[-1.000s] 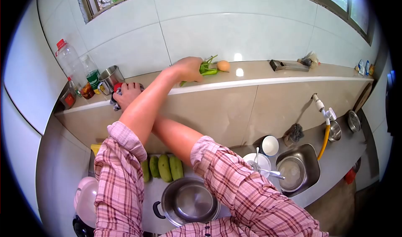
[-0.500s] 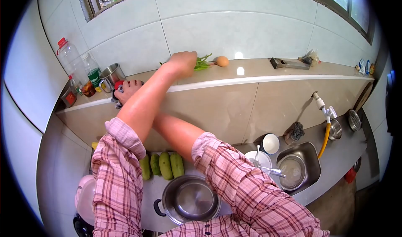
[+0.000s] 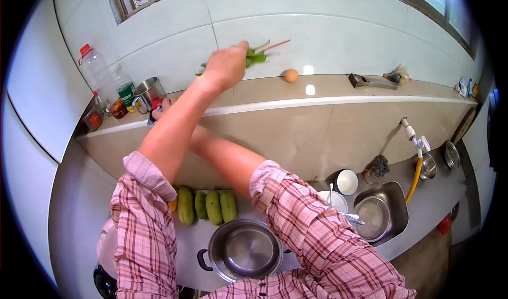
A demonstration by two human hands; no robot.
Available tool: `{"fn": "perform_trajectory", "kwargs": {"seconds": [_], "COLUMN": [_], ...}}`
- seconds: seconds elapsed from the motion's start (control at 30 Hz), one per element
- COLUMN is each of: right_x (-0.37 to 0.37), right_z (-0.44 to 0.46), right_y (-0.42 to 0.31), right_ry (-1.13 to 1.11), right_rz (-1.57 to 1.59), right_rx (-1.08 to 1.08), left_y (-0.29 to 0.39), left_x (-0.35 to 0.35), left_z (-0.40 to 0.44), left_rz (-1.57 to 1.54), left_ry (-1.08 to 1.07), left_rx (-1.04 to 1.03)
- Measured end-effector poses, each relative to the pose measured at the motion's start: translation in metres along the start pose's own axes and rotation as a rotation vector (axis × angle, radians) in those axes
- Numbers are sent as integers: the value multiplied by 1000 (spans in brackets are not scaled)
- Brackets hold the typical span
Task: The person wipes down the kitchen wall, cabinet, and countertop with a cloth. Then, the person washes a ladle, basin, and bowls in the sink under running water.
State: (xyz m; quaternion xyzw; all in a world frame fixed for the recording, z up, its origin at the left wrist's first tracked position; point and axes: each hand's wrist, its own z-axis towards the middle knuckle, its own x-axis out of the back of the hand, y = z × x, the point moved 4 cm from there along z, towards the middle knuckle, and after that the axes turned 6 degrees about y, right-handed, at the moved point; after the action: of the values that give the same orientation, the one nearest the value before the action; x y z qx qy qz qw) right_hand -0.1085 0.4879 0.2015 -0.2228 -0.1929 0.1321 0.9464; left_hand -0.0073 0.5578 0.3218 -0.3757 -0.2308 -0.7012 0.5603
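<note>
My forearms cross, the left one on top. My left hand point(image 3: 227, 66) is closed round a bunch of green vegetables point(image 3: 256, 58), raised above the ledge, with leaves and a reddish stem sticking out on both sides. Low at the ledge's left part, my right hand point(image 3: 162, 110) is partly hidden behind the left forearm, its fingers over a dark and red cloth point(image 3: 156, 104), beside a steel mug point(image 3: 150, 91). A brown egg point(image 3: 291, 76) lies on the ledge point(image 3: 328, 85) to the right of the greens.
Bottles and jars point(image 3: 125, 90) stand at the ledge's left end, a metal holder point(image 3: 373, 81) to the right. Below are green gourds point(image 3: 213, 207), a steel pot point(image 3: 245, 250), a white bowl point(image 3: 347, 182), a sink point(image 3: 398, 214) and a tap with yellow hose point(image 3: 415, 180).
My left hand has lifted the greens off the ledge, away from the egg. My right hand stays at the cloth, now more covered by the left forearm. The view has shifted slightly.
</note>
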Motion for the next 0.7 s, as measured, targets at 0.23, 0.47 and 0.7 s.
{"fn": "perform_trajectory", "kwargs": {"seconds": [0.23,0.47,0.7], "right_x": [34,135,209], "right_z": [47,26,14], "right_y": [41,40,28], "right_ry": [-141,-324,-251], "right_rz": [-484,-883,-952], "right_rx": [-177,-301,-585], "left_y": [-34,-93,-120], "left_x": [82,78,84], "left_z": [-17,-72,-104], "left_rz": [62,86,62], "left_ry": [348,345,276], "left_rx": [70,109,210]}}
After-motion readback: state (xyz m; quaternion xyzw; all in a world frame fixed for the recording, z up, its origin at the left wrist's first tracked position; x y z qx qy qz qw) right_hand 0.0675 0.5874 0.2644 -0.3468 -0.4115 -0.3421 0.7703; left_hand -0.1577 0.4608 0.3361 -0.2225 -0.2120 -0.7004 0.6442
